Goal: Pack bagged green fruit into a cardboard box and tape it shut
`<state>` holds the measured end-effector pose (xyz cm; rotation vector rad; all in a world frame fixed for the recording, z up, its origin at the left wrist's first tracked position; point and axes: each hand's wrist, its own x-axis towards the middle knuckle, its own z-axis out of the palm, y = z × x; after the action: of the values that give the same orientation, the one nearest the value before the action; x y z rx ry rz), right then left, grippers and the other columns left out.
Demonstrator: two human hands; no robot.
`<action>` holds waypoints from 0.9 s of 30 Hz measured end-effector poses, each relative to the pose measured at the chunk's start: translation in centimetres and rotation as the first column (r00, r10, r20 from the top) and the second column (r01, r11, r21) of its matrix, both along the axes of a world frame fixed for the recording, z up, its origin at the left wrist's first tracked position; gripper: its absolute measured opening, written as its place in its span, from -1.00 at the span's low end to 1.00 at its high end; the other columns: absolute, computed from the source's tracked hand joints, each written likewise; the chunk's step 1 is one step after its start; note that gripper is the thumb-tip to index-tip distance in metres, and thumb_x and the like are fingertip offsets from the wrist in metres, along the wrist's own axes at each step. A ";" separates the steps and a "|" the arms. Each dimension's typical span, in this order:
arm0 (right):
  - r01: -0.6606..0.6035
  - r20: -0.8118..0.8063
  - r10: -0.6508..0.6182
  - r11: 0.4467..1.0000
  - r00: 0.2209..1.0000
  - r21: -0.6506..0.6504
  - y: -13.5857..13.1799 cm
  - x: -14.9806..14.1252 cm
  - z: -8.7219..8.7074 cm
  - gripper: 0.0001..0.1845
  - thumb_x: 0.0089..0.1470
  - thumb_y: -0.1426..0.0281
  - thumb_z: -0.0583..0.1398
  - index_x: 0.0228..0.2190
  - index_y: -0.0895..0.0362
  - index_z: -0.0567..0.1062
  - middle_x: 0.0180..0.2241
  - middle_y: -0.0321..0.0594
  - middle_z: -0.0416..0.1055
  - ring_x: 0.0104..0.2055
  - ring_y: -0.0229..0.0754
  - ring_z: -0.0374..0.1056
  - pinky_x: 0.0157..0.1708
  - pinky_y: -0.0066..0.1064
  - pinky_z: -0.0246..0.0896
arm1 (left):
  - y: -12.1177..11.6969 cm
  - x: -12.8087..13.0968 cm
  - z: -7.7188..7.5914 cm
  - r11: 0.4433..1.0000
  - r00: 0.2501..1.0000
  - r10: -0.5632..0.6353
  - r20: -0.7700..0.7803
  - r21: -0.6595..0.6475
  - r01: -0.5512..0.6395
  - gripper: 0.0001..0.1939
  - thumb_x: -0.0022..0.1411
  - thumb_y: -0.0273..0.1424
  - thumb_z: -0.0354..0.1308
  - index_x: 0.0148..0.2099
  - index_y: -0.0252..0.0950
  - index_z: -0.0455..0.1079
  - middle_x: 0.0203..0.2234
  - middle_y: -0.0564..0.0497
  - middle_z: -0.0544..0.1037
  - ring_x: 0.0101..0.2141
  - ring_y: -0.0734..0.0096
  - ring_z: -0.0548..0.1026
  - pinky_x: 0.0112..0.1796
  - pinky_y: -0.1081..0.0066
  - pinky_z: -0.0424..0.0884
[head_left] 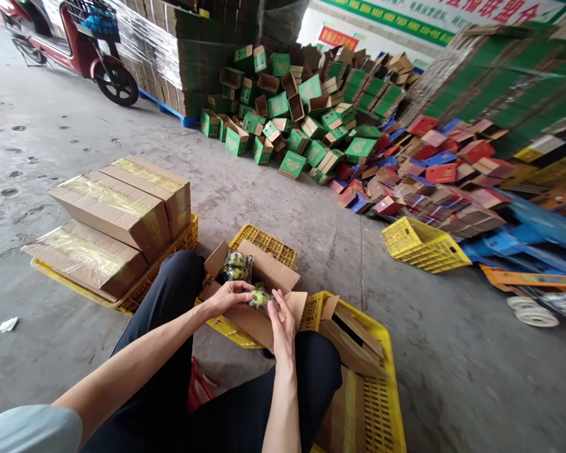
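An open brown cardboard box (264,296) rests on a yellow plastic crate (268,242) between my knees. A clear bag of green fruit (237,265) lies inside it. My left hand (230,294) and my right hand (281,321) meet over the box, and both pinch a second small bag of green fruit (259,297) at the box's near edge. My legs in dark trousers frame the box on both sides.
Sealed brown cartons (117,214) are stacked on a yellow pallet crate at left. A yellow crate with flat cardboard (358,358) is at my right knee, another yellow crate (422,244) lies further right. Piles of green boxes (306,113) and red boxes (434,170) lie behind, with a scooter (75,44) at top left.
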<state>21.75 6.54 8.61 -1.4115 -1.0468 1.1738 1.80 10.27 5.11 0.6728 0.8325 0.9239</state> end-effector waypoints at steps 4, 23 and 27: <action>-0.026 0.086 0.022 0.999 0.996 0.038 0.1 0.0 -0.1 -0.46 0.01 -0.05 0.39 -0.08 0.01 0.70 0.21 -0.10 0.49 0.31 0.14 0.32 0.27 -0.08 0.30 | -0.1 0.1 0.3 1.000 1.000 -0.019 0.021 0.003 0.019 -0.43 -0.05 -0.13 0.60 -0.07 -0.35 0.57 -0.19 -0.11 0.65 -0.25 0.33 0.62 -0.12 0.31 0.56; 0.176 0.327 -0.146 0.982 0.934 -0.064 0.0 0.9 -0.9 -0.22 -0.05 -0.29 0.25 -0.36 0.21 0.74 -0.44 -0.06 0.64 -0.29 0.06 0.51 -0.31 -0.31 0.36 | -0.5 0.0 0.7 0.954 0.980 -0.198 -0.006 0.227 0.195 -0.48 0.13 -0.08 0.48 -0.03 -0.38 0.61 -0.18 -0.13 0.66 -0.20 0.25 0.59 -0.08 0.36 0.40; 0.160 0.270 -0.142 0.986 0.952 -0.048 0.1 0.7 -1.3 -0.23 -0.07 -0.28 0.27 -0.25 0.16 0.73 -0.33 -0.07 0.67 -0.20 0.06 0.53 -0.24 -0.30 0.39 | -0.4 0.1 0.5 0.962 0.986 -0.169 -0.006 0.216 0.166 -0.51 0.15 -0.06 0.46 -0.13 -0.41 0.58 -0.32 -0.07 0.62 -0.33 0.38 0.51 -0.23 0.42 0.37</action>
<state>22.47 6.66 7.30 -1.7079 -1.0673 0.9340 1.85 9.86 5.62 0.9114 0.6577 0.8704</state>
